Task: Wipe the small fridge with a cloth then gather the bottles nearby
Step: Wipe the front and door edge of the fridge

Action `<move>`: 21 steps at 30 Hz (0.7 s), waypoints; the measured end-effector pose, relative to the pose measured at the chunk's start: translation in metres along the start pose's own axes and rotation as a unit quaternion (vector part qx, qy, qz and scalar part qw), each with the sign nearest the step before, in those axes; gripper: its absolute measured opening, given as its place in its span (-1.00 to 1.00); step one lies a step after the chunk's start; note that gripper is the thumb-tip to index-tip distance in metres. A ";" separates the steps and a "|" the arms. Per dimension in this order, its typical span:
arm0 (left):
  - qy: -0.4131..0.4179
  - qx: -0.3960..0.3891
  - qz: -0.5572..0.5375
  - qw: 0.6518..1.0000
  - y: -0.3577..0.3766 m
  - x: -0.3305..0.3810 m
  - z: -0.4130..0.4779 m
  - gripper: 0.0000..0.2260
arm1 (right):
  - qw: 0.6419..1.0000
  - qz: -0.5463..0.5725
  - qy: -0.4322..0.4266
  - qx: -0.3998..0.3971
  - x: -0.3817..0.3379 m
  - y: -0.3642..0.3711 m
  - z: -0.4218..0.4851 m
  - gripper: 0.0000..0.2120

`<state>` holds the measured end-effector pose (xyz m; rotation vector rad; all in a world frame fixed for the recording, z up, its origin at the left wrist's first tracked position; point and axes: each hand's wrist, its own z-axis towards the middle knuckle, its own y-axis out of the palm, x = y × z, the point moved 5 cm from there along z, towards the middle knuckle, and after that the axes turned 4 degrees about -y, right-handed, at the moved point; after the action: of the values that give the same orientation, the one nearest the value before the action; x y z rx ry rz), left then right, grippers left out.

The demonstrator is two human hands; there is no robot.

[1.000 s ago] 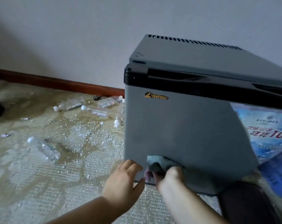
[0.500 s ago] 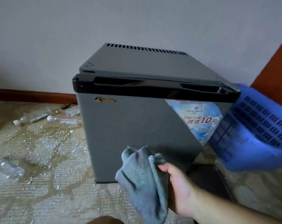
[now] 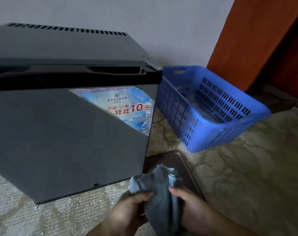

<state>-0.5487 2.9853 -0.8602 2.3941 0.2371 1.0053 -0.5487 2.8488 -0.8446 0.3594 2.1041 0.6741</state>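
Note:
The small grey fridge (image 3: 59, 133) with a black top band fills the left half of the view, its door shut and a blue sticker on its front. A grey cloth (image 3: 160, 193) hangs bunched between both hands just off the fridge's lower right corner, not touching it. My left hand (image 3: 127, 206) grips the cloth's left side and my right hand (image 3: 194, 208) grips its right side. No loose bottles lie in view; clear plastic, perhaps bottles, shows dimly inside the blue basket (image 3: 221, 128).
The blue slotted basket stands on the stained carpet right of the fridge. A dark brown tray (image 3: 187, 166) lies flat on the floor under the cloth. An orange-brown wooden panel (image 3: 257, 40) rises at the far right against the pale wall.
The view has swung right, taking the floor bottles out of sight and bringing the basket in. The cloth has come off the fridge front, and my left hand has joined the right on it.

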 end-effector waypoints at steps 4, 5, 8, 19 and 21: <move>0.048 0.067 0.005 0.997 -0.004 -0.013 -0.002 -0.54 | 0.989 -0.094 0.029 0.109 0.028 -0.048 0.013 -0.36; 0.049 0.082 0.002 0.995 -0.016 -0.017 -0.005 -0.52 | 0.984 -0.118 0.044 0.127 0.034 -0.055 0.013 -0.45; 0.050 0.148 -0.017 0.988 -0.070 -0.028 -0.014 -0.39 | 0.975 -0.140 0.110 0.129 0.056 -0.059 0.014 -0.60; 0.056 0.393 0.226 0.889 -0.182 -0.019 -0.047 -0.79 | 0.941 -0.254 0.197 0.104 0.138 -0.004 0.037 -0.85; -0.031 0.390 0.250 0.886 -0.198 -0.051 -0.050 -0.53 | 0.935 -0.260 0.226 0.091 0.163 -0.005 0.032 -0.79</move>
<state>-0.6123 3.1547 -0.9678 3.3358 -0.0245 1.2084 -0.6166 2.9333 -0.9704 -0.2855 2.5572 0.2578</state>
